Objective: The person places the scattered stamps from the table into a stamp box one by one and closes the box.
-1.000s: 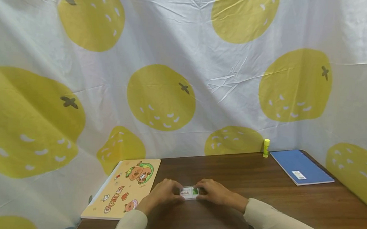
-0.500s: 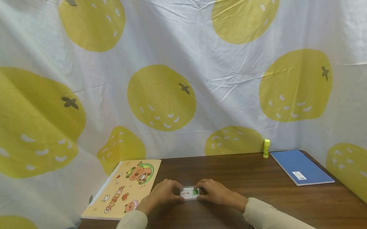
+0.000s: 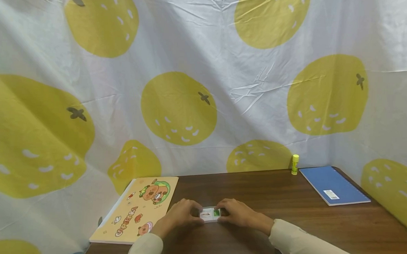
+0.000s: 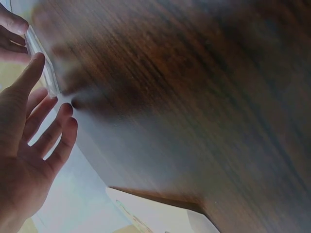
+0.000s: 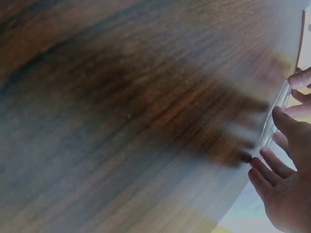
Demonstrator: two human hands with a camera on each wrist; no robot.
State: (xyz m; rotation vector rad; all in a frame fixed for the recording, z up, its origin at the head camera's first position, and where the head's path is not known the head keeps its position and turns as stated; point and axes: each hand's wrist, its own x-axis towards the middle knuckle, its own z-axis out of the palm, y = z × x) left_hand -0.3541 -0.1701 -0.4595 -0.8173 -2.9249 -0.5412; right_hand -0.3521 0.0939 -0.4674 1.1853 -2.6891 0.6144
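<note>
Between my two hands is a small flat clear case (image 3: 206, 214) with a white print and a green patch. My left hand (image 3: 181, 215) pinches its left end between thumb and fingers. At the right end, my right hand (image 3: 237, 213) pinches it the same way. In the left wrist view the case (image 4: 48, 73) appears edge-on, just above the table, past my left thumb. The right wrist view shows the transparent edge of the case (image 5: 273, 119) beside my right thumb. Fingertips hide both ends.
A cream folder with capybara drawings (image 3: 136, 210) lies left of my left hand on the dark wooden table (image 3: 242, 184). Far right, a blue spiral notebook (image 3: 332, 184) lies flat near an upright yellow-green glue stick (image 3: 295, 164). A fruit-patterned curtain (image 3: 223, 142) closes off the back.
</note>
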